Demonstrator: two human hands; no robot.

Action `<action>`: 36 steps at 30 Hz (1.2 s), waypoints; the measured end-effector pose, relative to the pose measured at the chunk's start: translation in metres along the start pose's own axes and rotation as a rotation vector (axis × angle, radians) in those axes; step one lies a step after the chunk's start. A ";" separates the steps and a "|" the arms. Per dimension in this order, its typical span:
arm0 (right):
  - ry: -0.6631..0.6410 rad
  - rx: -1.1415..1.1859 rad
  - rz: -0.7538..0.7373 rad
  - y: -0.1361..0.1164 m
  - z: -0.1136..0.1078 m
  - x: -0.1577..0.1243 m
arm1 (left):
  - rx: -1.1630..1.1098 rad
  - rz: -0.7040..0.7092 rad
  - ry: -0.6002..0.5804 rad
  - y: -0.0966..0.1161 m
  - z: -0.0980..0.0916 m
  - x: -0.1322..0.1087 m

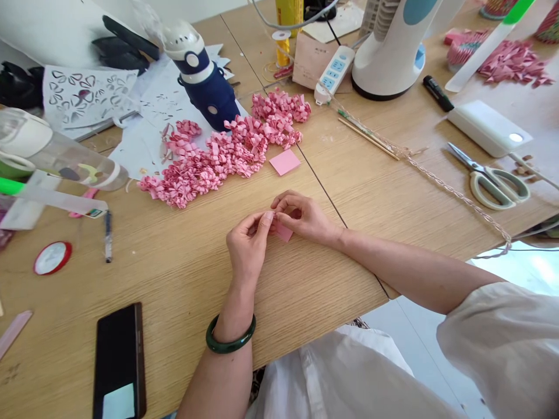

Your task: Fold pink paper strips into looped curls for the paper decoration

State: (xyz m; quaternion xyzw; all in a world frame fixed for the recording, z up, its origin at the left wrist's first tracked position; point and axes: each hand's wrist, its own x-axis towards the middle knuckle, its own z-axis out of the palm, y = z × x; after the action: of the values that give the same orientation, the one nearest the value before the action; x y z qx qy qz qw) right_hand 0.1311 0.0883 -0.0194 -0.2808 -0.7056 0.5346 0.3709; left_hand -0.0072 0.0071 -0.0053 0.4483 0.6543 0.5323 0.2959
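- Paper [283, 233]: small pink slip, pinched between both hands, low over the table [174, 279], close to the seam between the two tabletops.
- Left hand [247, 244]: thumb and forefinger closed on the slip's left end; green bangle [230, 340] on the wrist.
- Right hand [303, 218]: fingers curled tight over the upper right part, hiding most of the slip; only a lower corner showing.
- Probably very light, thin and limp; quick to crease or tear, apt to drift in any draught. Best taken at edges or corners with fingertip pinches, not a whole-hand grab.
- Nearest the body: black phone [119, 361], flat, well left of the hands.
- Further left: pen [108, 235] and red tape roll [52, 258], well apart from the work.
- Just beyond the hands: loose pink square [285, 162], flat on the wood.
- Behind that: heap [218, 157] of curled pink pieces, the closest clutter, within brushing range of a forward reach.
- Navy bottle [205, 81] just behind the heap, touching or nearly so.
- Off to the right: thin sticks [367, 137], twisted cord [458, 195], scissors [493, 177]; none near the slip.
- Farthest: power strip [334, 73] and white fan [393, 46].
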 end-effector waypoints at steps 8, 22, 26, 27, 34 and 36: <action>0.001 -0.012 -0.015 -0.001 0.000 0.000 | 0.035 0.051 0.047 -0.002 0.000 0.001; 0.002 -0.018 -0.021 0.002 -0.001 0.001 | 0.039 0.023 -0.012 -0.007 -0.002 0.001; -0.008 -0.018 -0.007 0.000 0.000 0.002 | -0.002 -0.024 -0.066 -0.007 -0.006 0.003; -0.013 -0.020 -0.003 0.000 -0.001 0.002 | -0.009 -0.031 -0.074 -0.007 -0.007 0.004; -0.040 -0.034 -0.002 0.001 -0.002 0.002 | -0.042 -0.037 -0.089 -0.005 -0.010 0.005; -0.029 -0.045 -0.015 -0.001 -0.002 0.001 | -0.001 -0.004 -0.073 -0.004 -0.010 0.005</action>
State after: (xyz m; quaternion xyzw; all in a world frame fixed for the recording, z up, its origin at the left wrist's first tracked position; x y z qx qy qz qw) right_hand 0.1317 0.0900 -0.0182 -0.2761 -0.7249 0.5197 0.3581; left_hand -0.0190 0.0073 -0.0059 0.4660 0.6436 0.5153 0.3211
